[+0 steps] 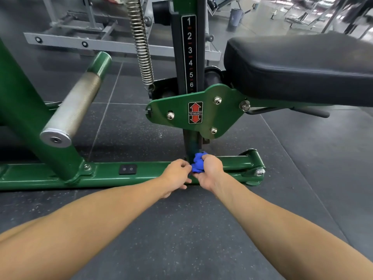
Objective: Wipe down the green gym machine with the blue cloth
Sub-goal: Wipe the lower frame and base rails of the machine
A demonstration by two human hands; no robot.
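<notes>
The blue cloth [197,163] sits bunched on the green machine's base rail [141,174], at the foot of the upright post [189,51] numbered 1 to 6. The right hand [210,170] grips it with curled fingers; the left hand [177,172] pinches its edge, fingertips together.

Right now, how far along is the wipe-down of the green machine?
Done: nothing provable; the base rail looks glossy, but no wipe marks show. In hand: right hand and left hand bunch the blue cloth at the foot of the post on that rail. Left: likely the bracket and slanted frame arm, away from the cloth.
</notes>
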